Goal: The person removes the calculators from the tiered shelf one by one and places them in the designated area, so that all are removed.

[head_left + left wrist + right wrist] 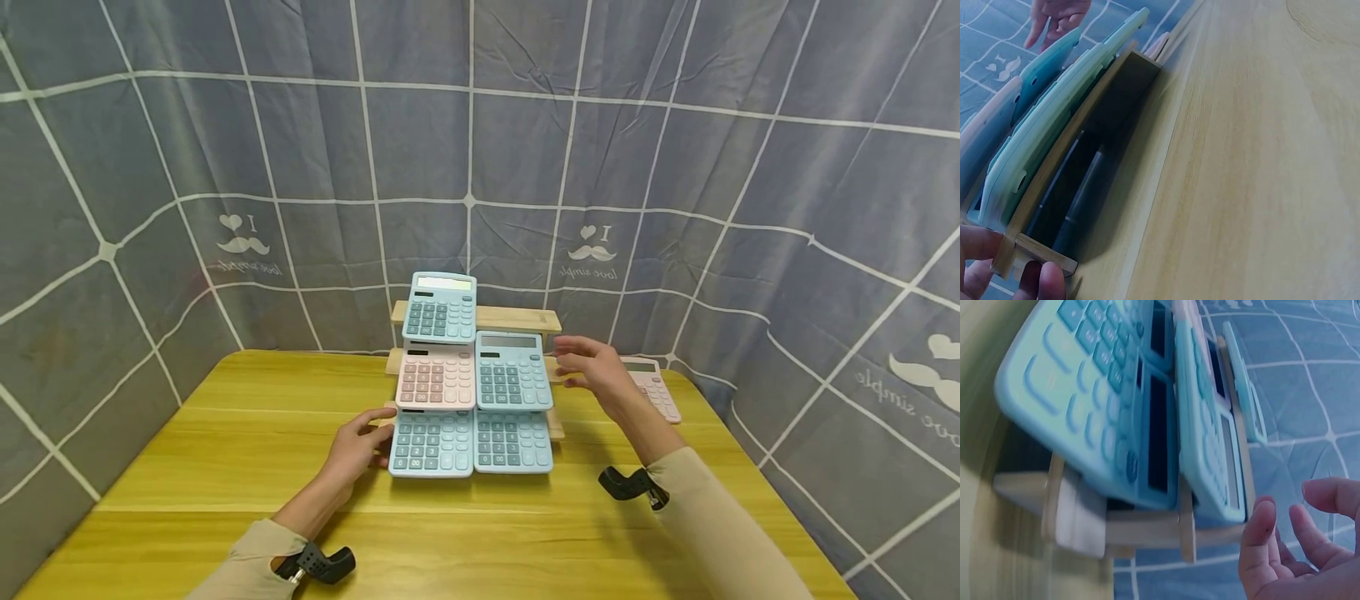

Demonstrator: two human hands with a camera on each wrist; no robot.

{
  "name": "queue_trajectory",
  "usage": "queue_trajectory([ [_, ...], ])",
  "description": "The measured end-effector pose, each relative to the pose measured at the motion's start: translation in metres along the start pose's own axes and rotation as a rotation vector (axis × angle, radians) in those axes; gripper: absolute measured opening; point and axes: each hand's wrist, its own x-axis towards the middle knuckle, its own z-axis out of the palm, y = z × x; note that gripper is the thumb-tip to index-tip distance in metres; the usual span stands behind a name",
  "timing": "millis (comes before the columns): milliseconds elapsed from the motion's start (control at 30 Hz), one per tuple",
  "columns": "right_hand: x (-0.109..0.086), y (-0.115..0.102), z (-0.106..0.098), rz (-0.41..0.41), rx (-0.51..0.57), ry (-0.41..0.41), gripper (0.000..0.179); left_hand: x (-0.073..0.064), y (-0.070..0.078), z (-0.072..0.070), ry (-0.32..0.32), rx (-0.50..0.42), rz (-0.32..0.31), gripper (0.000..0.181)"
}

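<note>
A tiered wooden stand point(517, 318) holds several calculators. On its bottom tier are two blue calculators, a left one point(431, 446) and a right one point(513, 443). The middle tier carries a pink calculator point(437, 377) beside a blue calculator point(513, 372), and another blue calculator point(441, 307) leans at the top left. My left hand point(352, 454) grips the stand's lower left end, its fingers round the wooden corner point(1044, 250) in the left wrist view. To the right of the middle tier, my right hand point(596, 371) hovers with loosely bent fingers point(1259, 528), apart from the calculators and holding nothing.
Another pink calculator point(654, 387) lies at the right rear of the yellow wood-grain table point(247, 467), partly behind the right forearm. A grey curtain point(315, 167) with white grid lines hangs behind and along both sides. Both wrists wear black camera mounts point(630, 483).
</note>
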Motion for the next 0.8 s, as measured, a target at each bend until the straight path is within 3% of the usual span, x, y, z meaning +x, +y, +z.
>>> queue_trajectory([
  [800, 0.019, -0.026, 0.056, 0.001, 0.129, -0.048, 0.044, 0.002, -0.001, 0.000, -0.012, -0.013, -0.006, 0.036],
])
